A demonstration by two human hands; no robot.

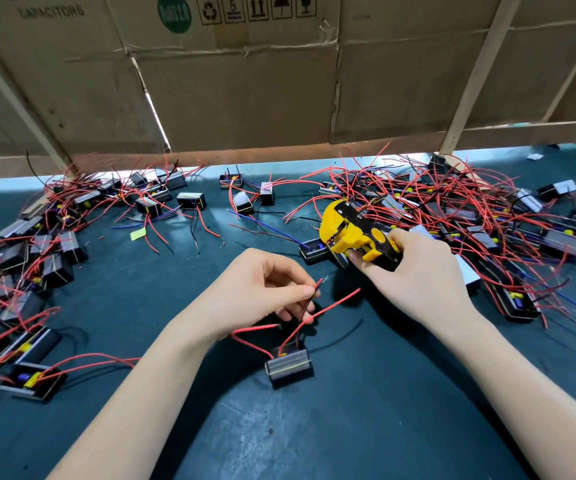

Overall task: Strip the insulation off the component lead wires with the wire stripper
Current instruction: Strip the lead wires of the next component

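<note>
Head view: left hand (262,289) pinches a red lead wire (314,292) rising from the component (288,367) near the mat's (366,410) front middle. Right hand (421,275) grasps the yellow wire stripper (355,237), just right of the wire, apart from it.

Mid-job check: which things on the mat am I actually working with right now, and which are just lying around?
In use:
- wire stripper, gripped by the right hand
- red lead wire, pinched by the left hand
- component that the wire runs to

Lying about:
- component pile on the right
- component pile on the left
- yellow-green scrap
- cardboard boxes
</note>
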